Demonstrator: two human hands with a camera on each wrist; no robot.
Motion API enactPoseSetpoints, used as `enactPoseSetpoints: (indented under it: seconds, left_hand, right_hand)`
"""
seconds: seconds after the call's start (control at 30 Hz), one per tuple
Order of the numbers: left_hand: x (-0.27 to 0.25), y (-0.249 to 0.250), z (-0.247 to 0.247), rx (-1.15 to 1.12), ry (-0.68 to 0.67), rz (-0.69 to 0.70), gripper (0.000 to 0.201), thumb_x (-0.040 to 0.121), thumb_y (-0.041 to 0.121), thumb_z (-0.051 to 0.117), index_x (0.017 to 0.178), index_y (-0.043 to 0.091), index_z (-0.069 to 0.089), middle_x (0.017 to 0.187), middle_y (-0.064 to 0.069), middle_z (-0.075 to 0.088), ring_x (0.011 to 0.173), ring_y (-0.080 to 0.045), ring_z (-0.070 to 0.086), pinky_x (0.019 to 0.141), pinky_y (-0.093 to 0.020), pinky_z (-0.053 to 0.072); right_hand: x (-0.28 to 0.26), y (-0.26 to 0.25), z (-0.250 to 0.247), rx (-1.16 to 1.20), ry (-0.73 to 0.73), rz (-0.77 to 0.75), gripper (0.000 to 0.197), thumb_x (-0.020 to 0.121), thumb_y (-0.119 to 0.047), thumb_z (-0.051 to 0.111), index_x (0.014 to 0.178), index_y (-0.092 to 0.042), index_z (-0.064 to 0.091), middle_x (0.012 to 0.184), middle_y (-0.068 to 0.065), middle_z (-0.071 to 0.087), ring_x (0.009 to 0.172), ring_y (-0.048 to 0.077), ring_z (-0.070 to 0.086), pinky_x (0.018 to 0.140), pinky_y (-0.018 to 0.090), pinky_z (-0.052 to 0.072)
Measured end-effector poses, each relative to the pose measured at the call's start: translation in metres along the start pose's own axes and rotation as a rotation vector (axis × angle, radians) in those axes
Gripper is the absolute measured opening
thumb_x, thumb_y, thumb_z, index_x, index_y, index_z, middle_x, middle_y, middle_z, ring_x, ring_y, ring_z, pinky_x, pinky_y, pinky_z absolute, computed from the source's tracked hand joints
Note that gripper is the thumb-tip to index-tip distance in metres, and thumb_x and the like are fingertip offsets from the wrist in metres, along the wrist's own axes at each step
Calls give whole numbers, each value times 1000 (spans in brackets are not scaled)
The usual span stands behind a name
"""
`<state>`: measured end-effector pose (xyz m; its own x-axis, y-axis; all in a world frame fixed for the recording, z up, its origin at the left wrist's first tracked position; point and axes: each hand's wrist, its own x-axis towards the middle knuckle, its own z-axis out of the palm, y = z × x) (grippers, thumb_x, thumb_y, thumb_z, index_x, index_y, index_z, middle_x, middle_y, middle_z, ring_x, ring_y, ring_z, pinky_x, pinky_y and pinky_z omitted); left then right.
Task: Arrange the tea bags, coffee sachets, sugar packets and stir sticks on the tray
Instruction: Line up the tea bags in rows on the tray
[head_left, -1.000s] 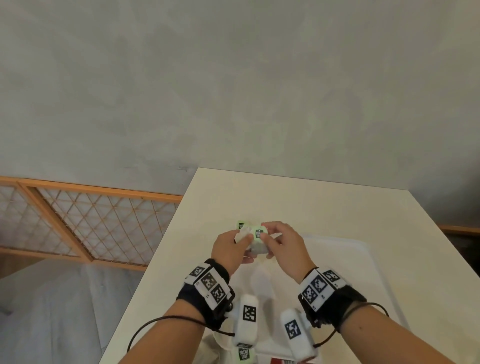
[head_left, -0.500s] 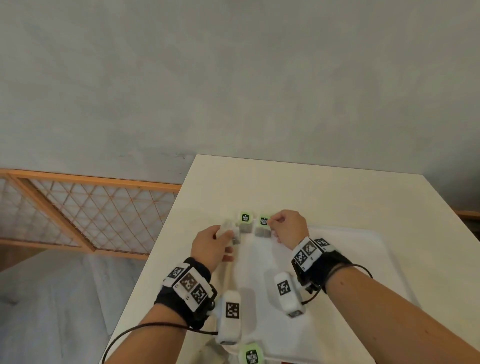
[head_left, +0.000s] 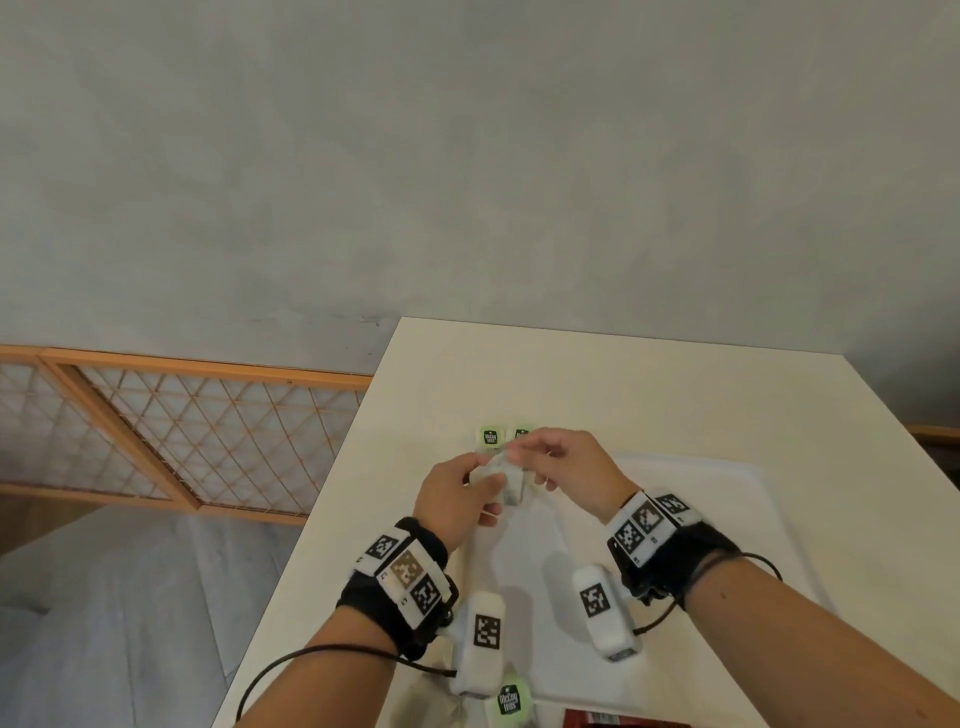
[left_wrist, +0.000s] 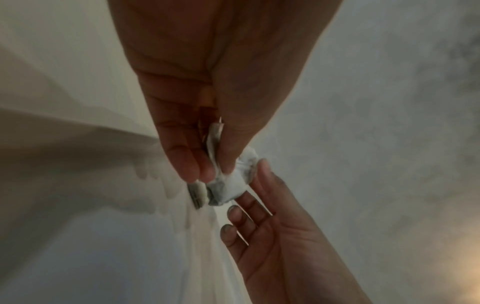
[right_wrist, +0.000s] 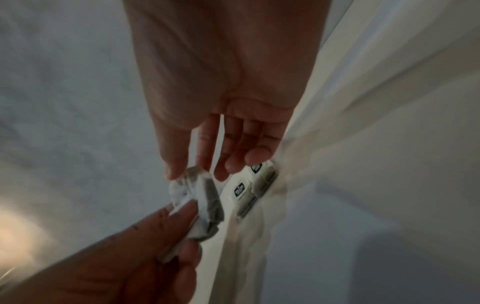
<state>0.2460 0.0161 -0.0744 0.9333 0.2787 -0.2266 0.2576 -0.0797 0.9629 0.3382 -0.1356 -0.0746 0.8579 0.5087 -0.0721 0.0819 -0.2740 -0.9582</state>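
Note:
A crumpled white-and-grey tea bag hangs above the tray's far left corner, held by both hands. My left hand pinches its lower part between thumb and fingers, seen closer in the left wrist view. My right hand pinches its top with thumb and forefinger while the other fingers stay spread. Two tea bags with green tags lie side by side just beyond the hands; they also appear in the right wrist view. The white tray lies under and to the right of my hands.
Another green-tagged tea bag and a red packet show at the bottom edge of the head view. The cream table ends close on the left, with a wooden lattice screen beyond. A grey wall stands behind.
Half a second ago the hands were apart, the right one at the two tagged bags. Now they have come back together and both pinch one tea bag, lifted above the tray.

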Motion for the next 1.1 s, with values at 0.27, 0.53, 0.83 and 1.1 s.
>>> enactPoseSetpoints:
  seconds: [0.27,0.53,0.83,1.1]
  left_hand:
    - [-19,16,16,21,91,18,33,83,0,72,112,15,66,80,-12,71,56,-16,67,58,-27,58]
    - [-33,36,17,554,177,89,20,90,29,56,76,25,69,74,5,71,71,-14,69,68,-32,56]
    - [-33,37,32,645,122,294,21,92,35,56,81,28,72,58,5,54,63,-19,48,60,-30,42]
    - [-20,34,25,279,84,256,15,87,23,71,100,21,77,79,-3,74,74,-26,69,67,-41,61]
  right_hand:
    - [-27,-2,-14,-7,121,-18,8,88,-10,70,80,-13,67,65,-1,61,55,12,56,57,27,49]
    - [-47,-18,-19,-330,326,-37,15,91,-20,62,78,-15,57,68,-3,60,62,14,55,63,30,49]
    - [-56,-33,-2,-74,296,73,26,93,-25,60,82,-2,58,78,11,71,63,19,71,67,31,57]
    - [-55,-35,-6,277,148,66,20,95,2,51,108,1,66,92,16,70,71,22,72,70,29,60]
